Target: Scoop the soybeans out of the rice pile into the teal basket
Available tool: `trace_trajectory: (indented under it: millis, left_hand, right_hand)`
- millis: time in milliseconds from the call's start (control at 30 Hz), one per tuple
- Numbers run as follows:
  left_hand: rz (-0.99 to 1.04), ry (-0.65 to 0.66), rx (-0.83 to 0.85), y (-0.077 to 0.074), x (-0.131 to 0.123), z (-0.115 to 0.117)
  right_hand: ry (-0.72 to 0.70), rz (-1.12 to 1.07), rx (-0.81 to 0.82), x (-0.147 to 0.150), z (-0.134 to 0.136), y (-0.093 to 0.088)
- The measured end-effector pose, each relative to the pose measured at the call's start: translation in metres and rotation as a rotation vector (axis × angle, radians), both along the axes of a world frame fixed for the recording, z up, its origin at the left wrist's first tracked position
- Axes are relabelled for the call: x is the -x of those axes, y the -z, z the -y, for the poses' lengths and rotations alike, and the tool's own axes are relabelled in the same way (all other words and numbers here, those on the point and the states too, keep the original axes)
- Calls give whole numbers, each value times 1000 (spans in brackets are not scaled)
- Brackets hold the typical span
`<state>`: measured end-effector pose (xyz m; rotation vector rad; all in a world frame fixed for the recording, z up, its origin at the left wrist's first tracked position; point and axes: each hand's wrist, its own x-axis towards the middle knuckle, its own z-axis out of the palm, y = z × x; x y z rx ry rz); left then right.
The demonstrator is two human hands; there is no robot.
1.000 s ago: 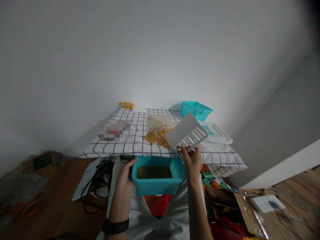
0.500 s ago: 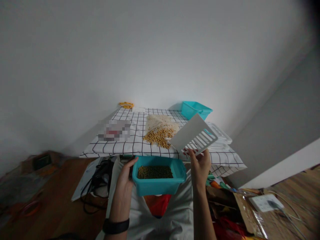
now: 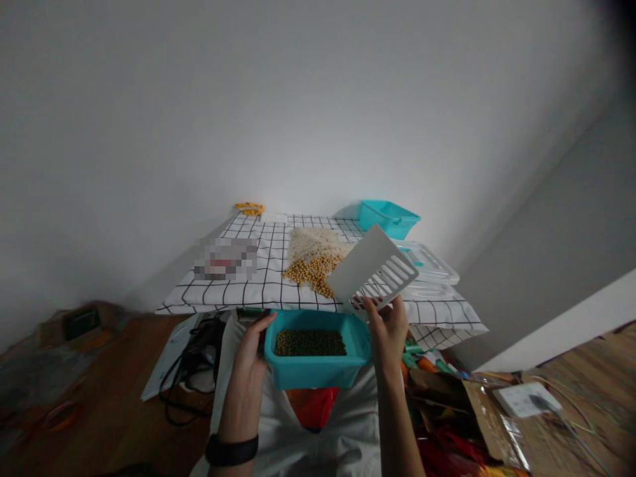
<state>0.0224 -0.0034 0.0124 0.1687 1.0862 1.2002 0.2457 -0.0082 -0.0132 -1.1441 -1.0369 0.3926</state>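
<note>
Plate (image 3: 365, 255): one, pale, slotted along one side. Tilted, raised over the near edge of the counter (image 3: 248, 302), lower end in front of the tan beans; contact with them cannot be told. Changed: against half a second ago it has swung back leftward, close to its place of one second ago.

Right hand (image 3: 388, 326): closed, thumb and fingers pinching the plate by its slotted side; moved left along with it.

Tub (image 3: 315, 373): one, teal, open, upright, over the lap just below the counter edge. Contents: green beans (image 3: 311, 343), level much the same as in both earlier views.

Left hand (image 3: 252, 348): partly curled about the tub's left end, thumb at the rim; position nearly unchanged.

Tan beans (image 3: 313, 273): loose heap, mid-counter, near side of a beige patch (image 3: 314, 242), bag or grain uncertain. No clear change in outline.

Judgement: the shift appears to be of plate and right hand only, with neither lot of beans visibly altered, and both hands occupied.

Also on the counter: second tub (image 3: 389, 218), rear right; clear lids (image 3: 431, 262), right; yellow item (image 3: 250, 209), far left corner.
</note>
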Motion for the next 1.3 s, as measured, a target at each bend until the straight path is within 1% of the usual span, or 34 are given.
trace_trajectory:
  millis: [167,433,700,1000,1300]
  left_hand:
    - [6,13,5,-2,-1,0]
    - [-7,16,-12,4,0,-1]
    - [-17,30,-14,5,-1,0]
    - [-9,14,1,-1,-3,1]
    - [-14,4,13,-2,-3,0]
  right_hand:
    - [-24,9,-14,1,1,-1]
    - [-65,0,-14,-2,1,1]
    - [-92,-11,-10,-8,-1,2]
    - [-101,-8,-16,-8,0,2]
    - [-121,-12,-19,-10,-1,3]
